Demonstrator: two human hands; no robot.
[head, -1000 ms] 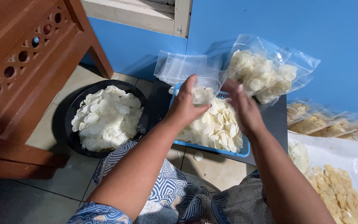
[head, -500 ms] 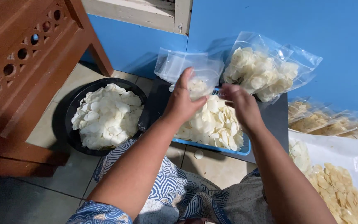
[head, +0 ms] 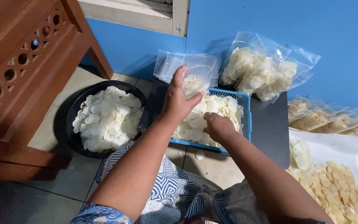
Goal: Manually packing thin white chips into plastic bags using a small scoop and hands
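My left hand (head: 177,101) holds a clear plastic bag (head: 195,76) partly filled with white chips, raised above a blue basket (head: 246,112). The basket holds a heap of white chips (head: 195,124). My right hand (head: 217,126) is down in that heap with its fingers curled into the chips; whether it grips any is hidden.
A black basin (head: 73,112) heaped with white chips stands on the tiled floor at left, beside a brown wooden chair (head: 25,62). Filled clear bags (head: 262,70) lean on the blue wall. Yellowish chips (head: 336,186) lie on a white sheet at right. A dark tray (head: 272,128) lies under the basket.
My right hand has dropped from the bag's mouth down into the chips in the basket. My left hand has lifted the bag a little higher.
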